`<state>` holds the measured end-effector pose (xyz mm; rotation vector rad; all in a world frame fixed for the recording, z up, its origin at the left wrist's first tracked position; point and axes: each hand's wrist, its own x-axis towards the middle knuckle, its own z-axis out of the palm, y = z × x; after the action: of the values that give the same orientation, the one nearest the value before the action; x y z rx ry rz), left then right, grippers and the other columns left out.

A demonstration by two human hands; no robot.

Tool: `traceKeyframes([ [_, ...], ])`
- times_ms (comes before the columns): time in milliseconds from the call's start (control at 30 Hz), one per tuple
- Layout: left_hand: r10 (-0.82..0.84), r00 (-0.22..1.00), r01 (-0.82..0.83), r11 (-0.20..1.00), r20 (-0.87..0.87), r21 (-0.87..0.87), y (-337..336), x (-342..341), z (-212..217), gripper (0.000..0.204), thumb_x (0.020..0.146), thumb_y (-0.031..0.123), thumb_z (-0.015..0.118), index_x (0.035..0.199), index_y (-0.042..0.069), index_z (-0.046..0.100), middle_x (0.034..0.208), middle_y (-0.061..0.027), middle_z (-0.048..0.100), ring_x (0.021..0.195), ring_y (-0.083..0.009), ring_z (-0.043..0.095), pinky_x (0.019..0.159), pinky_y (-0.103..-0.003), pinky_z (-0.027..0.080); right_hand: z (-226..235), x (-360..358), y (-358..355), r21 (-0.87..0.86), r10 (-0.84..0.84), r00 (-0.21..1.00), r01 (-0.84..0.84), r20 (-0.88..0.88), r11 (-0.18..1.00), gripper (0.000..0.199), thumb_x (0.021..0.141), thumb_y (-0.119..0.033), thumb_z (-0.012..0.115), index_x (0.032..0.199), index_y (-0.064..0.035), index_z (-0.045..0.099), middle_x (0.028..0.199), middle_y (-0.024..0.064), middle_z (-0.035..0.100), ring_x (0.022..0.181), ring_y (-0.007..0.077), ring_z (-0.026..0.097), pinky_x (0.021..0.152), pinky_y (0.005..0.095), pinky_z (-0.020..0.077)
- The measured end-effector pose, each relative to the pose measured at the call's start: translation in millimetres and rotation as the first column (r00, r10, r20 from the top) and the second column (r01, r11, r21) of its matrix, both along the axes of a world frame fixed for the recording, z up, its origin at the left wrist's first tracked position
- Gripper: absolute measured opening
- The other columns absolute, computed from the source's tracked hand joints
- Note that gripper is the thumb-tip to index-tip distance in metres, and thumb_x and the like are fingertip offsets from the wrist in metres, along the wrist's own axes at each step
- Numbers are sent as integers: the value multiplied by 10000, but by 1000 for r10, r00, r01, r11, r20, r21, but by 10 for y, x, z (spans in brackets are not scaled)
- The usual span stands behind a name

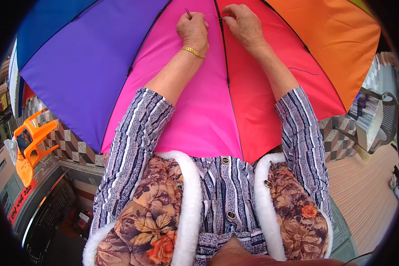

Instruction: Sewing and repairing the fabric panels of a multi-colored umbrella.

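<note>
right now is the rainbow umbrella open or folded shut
Open. The umbrella canopy is spread wide, its panels stretched taut between dark ribs, with the left hand and right hand working on it.

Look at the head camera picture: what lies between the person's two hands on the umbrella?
Between the left hand and right hand runs a dark umbrella rib, and a thin thread stretches across pink cloth.

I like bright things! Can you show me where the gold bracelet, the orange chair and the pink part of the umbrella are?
gold bracelet (193,52), head view, on the chain across the left wrist.
orange chair (31,142), head view, on its plastic backrest.
pink part of the umbrella (199,111), head view, on the bare cloth between the forearms.
</note>
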<state>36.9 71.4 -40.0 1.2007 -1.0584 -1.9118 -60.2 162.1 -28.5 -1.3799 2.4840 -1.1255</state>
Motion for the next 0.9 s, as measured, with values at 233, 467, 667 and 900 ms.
traceKeyframes([
  [233,20,994,-22,1000,-106,-14,82,53,18,57,810,86,581,797,84,526,560,-9,509,399,-74,395,345,-216,297,-50,-41,47,-24,-13,999,14,37,1000,190,770,-115,650,953,-66,642,870,84,619,808,197,618,729,307,494],
  [467,-31,995,18,992,-99,-125,124,33,-27,77,814,80,590,767,90,529,558,4,510,402,-61,409,351,-195,299,-80,-52,81,-51,-2,998,5,60,999,202,768,-113,652,964,-66,644,862,77,616,789,183,613,720,297,493],
  [667,-36,994,18,984,-99,-176,152,24,-60,86,811,75,591,752,87,528,559,7,509,404,-62,413,355,-195,303,-96,-48,95,-99,4,999,0,48,995,209,767,-103,649,974,-76,646,861,67,614,765,165,606,688,281,491],
  [900,29,997,-47,968,-77,-246,137,-75,-61,125,767,37,580,659,50,519,511,7,486,426,-70,438,394,-224,336,33,47,-6,-237,52,999,-48,14,970,132,773,-49,588,898,-34,626,818,96,603,764,236,604,718,323,495],
])
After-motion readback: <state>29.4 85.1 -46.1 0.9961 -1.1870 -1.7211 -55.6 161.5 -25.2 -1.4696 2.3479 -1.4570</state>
